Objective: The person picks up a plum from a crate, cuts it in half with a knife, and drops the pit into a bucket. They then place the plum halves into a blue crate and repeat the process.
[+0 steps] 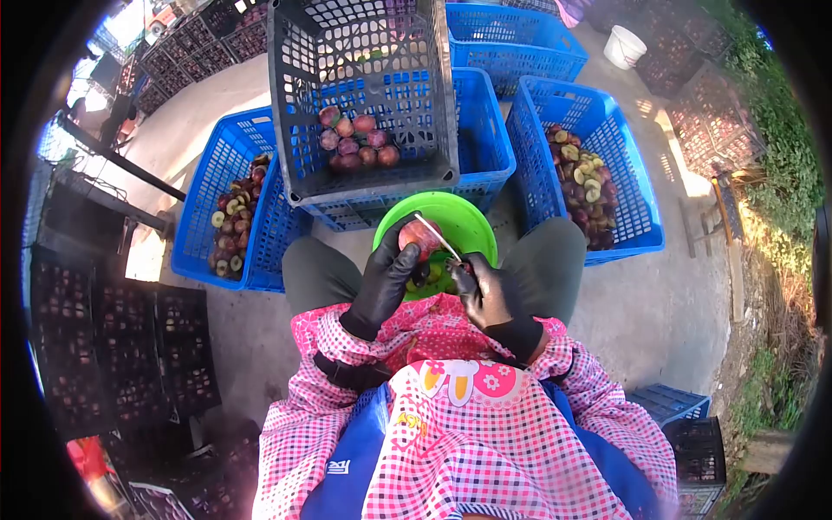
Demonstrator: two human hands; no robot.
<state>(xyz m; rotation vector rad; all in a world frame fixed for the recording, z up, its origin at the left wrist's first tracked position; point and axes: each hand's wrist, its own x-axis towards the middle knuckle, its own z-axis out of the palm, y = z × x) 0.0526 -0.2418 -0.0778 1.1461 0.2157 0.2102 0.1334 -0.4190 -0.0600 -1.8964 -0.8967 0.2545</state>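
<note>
My left hand [392, 269], in a black glove, holds a reddish round fruit [419, 240] above a bright green basin [479, 227]. My right hand [487, 299], gloved in black too, is closed on a knife, its thin blade [438, 237] lying against the fruit's upper right side. Some cut pieces show inside the basin, partly hidden by my hands. Just beyond the basin a black crate [373, 186] is tilted towards me, with several whole reddish fruits [357, 143] at its lower end.
Blue crates with cut fruit stand at left [195, 251] and right [637, 195]. Another blue crate [511, 39] and a white bucket [624, 47] are farther back. Stacked dark crates [126, 347] line the left side. Plants [771, 121] grow at far right.
</note>
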